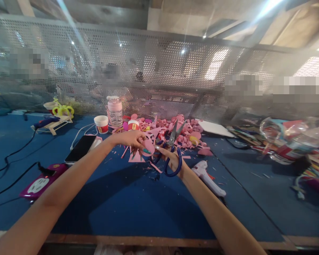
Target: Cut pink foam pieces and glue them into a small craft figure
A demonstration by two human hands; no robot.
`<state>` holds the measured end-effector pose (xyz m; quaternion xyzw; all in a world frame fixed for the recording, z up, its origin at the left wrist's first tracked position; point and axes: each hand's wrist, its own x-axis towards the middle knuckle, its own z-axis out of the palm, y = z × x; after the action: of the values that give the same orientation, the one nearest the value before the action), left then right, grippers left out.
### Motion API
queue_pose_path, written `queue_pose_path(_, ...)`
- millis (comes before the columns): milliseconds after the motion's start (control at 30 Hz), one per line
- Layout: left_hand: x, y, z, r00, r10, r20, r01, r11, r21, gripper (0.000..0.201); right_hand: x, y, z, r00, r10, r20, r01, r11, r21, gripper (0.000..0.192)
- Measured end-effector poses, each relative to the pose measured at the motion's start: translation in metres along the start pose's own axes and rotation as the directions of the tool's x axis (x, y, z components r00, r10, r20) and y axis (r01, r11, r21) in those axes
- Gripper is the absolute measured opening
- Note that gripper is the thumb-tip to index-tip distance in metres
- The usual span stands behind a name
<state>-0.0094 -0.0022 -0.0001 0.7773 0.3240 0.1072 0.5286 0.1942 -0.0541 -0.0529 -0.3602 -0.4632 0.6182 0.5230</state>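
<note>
Between the fingers of my left hand [134,140] is a rounded piece of pink paper [149,147], held up over the table. My right hand [170,158] carries a pair of scissors [172,138] with dark blue handles; the blades stand apart and point up and away from me, with nothing between them. The fingertips of that hand come close to the pink paper's right edge; I cannot tell whether they touch it. Just behind both hands spreads a heap of pink paper scraps [184,131], and a flat pink piece [136,157] lies below my left hand.
A white glue gun [208,179] rests right of my right forearm. On the left are a phone [81,149], a purple box with a cable [44,182], a paper cup [101,124] and a pink bottle [115,111]. A perforated metal screen [159,71] borders the blue table [138,212].
</note>
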Motion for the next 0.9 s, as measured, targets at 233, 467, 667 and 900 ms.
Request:
queue_pose_path(233, 0.005, -0.002, 0.005, 0.998, -0.027, -0.058, 0.032, 0.994, 0.100, 0.030, 0.001, 0.002, -0.003, 0.998, -0.060, -0.007, 0.059, 0.991, -0.122, 0.028)
queue_pose_path(467, 0.016, -0.013, 0.004, 0.987, 0.030, -0.156, -0.040, 0.998, -0.056, 0.036, 0.010, 0.009, -0.007, 0.975, -0.110, -0.191, 0.109, 0.994, -0.017, 0.033)
queue_pose_path(667, 0.030, -0.024, 0.020, 0.969, 0.103, -0.224, -0.136, 0.981, -0.135, 0.047, 0.014, 0.009, -0.009, 0.936, -0.186, -0.298, 0.207, 0.977, 0.041, 0.030)
queue_pose_path(900, 0.036, -0.028, 0.025, 0.903, 0.162, -0.399, -0.235, 0.962, -0.142, 0.050, 0.011, 0.008, -0.008, 0.958, -0.156, -0.242, 0.160, 0.987, -0.005, 0.028)
